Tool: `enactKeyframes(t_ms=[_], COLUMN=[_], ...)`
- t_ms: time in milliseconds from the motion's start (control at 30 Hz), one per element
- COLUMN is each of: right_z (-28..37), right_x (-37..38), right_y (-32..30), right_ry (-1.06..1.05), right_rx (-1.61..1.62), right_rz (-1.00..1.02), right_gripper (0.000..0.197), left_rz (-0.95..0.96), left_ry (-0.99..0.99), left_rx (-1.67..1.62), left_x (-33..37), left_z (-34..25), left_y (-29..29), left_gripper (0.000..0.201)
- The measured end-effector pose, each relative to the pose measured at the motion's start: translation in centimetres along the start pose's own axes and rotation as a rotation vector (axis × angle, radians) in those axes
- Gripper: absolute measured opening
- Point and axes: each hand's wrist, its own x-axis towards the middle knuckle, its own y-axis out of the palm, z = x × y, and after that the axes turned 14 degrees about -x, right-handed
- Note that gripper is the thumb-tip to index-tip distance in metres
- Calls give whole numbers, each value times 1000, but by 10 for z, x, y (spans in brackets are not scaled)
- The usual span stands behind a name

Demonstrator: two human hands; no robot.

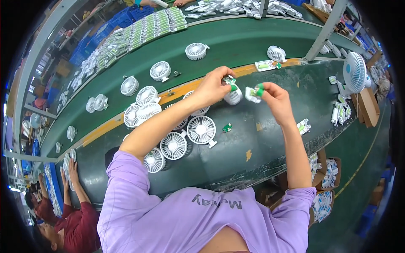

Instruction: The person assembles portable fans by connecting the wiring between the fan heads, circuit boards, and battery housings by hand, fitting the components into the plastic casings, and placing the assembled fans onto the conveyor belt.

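My left hand [209,88] is closed in a pinch on a small green circuit board [229,80], with a white round fan head [233,97] hanging just beneath the fingertips. Green coverings show on digits of both hands. To its right, my right hand [276,99] grips a small white plastic casing [252,95] between thumb and fingers, apart from the left hand's parts. A loose green circuit board [228,127] lies on the dark worktable [223,158] below. Several white fan heads [174,145] crowd around and under my left forearm.
Beyond a yellow ledge [101,126], a green conveyor belt [228,36] carries spaced fan heads [160,71]. A casing with a green cell [264,65] sits by that ledge. A desk fan [355,72] and casings stand right; filled cartons [322,205] below. A co-worker [78,225] handles parts at left.
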Motion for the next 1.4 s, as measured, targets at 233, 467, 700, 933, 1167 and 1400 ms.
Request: enactKeyframes(t_ms=[233,467,700,933,1167,1400], right_z=[40,54,61,60,51,58], right_x=[-12,-19,-21,-27,-19,-3], right_y=[26,31,21,23,15,7], right_ry=[-84,-122,-33,-409,-85,-117], right_rx=[-160,-247,-288,-662,-401,-485], right_rz=[27,15,83,-82,55,131], right_gripper=[13,11,11,11,9,8], left_rz=[77,169,240,259,321,269], left_ry=[248,-65,-52,-83,48,42], left_rx=[-108,-603,-626,-683,-531,-430], left_x=[-20,-33,-39,-37,-32,-24], left_z=[-5,-17,-25,-21,-11,-15], left_y=[-1,2,-3,-2,0,1], left_gripper=[29,15,17,14,10,9])
